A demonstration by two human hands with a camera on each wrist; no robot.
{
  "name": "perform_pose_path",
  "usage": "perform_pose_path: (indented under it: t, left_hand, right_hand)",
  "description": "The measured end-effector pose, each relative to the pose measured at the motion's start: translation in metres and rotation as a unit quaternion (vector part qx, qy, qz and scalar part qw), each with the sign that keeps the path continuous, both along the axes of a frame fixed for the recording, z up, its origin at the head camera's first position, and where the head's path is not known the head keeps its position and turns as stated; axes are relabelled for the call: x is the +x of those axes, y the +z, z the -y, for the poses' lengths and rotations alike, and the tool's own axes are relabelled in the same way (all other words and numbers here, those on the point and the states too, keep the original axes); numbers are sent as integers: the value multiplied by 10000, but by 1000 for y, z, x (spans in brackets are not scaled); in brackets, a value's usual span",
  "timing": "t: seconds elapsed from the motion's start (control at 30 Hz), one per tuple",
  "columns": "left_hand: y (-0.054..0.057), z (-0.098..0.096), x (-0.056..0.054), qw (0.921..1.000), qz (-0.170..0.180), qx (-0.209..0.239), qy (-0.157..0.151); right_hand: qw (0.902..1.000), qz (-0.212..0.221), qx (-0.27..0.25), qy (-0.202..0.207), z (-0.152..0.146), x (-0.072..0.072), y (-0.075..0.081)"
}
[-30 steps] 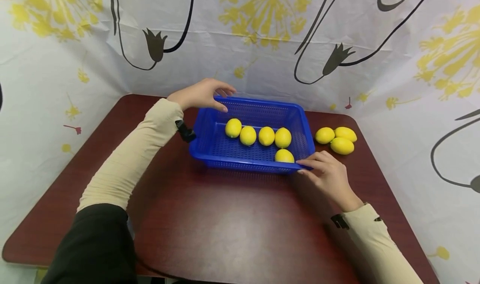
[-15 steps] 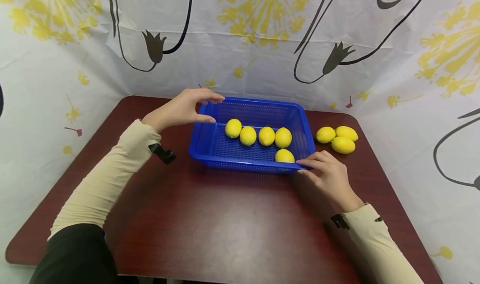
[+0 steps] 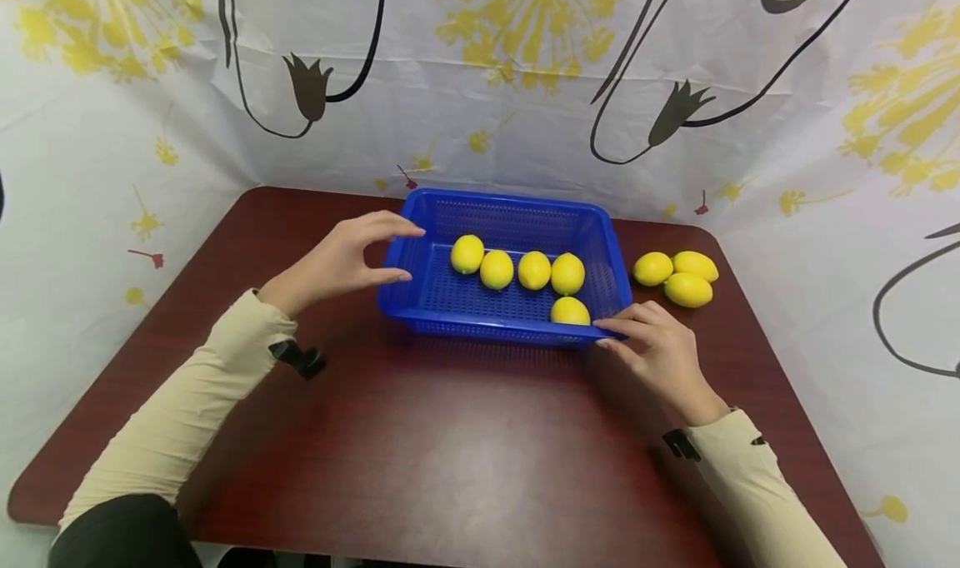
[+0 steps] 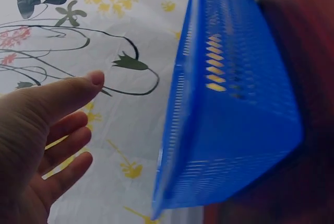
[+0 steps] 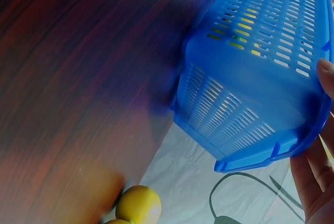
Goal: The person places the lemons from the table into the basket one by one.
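A blue perforated plastic basket [image 3: 480,325] stands on the table with several yellow lemons [image 3: 497,270] inside. Four-finger side up, my left hand [image 3: 337,260] hovers by the basket's left end, thumb and fingers spread apart. The left wrist view shows a gap between that hand and the basket wall [image 4: 245,125]; nothing is in its grasp. At the front right corner, my right hand [image 3: 660,356] pinches the basket's rim between thumb and fingers. In the right wrist view the thumb [image 5: 326,75] lies on the rim, with part of the hand cut off.
Three more lemons [image 3: 686,289] lie together on the table right of the basket. The dark red-brown table [image 3: 450,451] extends in front of it. A white sheet [image 3: 480,93] with flower prints hangs behind and at both sides.
My left hand has moved left and toward me, away from the basket's back left corner, with its fingers still apart. My right hand stays on the rim; basket and lemons look unmoved.
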State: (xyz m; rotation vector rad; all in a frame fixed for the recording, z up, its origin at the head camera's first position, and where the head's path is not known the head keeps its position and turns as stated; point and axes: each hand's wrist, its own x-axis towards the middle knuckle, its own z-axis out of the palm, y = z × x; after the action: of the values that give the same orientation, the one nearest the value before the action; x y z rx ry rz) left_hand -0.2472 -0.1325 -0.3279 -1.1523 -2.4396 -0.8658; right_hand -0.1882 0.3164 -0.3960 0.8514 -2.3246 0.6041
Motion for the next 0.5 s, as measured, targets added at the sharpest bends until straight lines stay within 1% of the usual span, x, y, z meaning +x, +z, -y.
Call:
perform_pose_path:
  t: [0.13, 0.23, 0.37, 0.5]
  left_hand:
    - [-14, 3, 11, 9998, -105, 166, -36]
    - [-23, 6, 17, 9996, -146, 239, -52]
    - [-33, 8, 23, 9995, -124, 268, -62]
    - [-40, 11, 28, 9996, -59, 254, -63]
  right_hand:
    - [9998, 140, 68, -96, 0, 1, 1]
    - [9995, 237, 111, -157, -1, 1, 1]
    - [9995, 248, 115, -161, 0, 1, 1]
    - [9994, 273, 93, -178, 0, 2, 1]
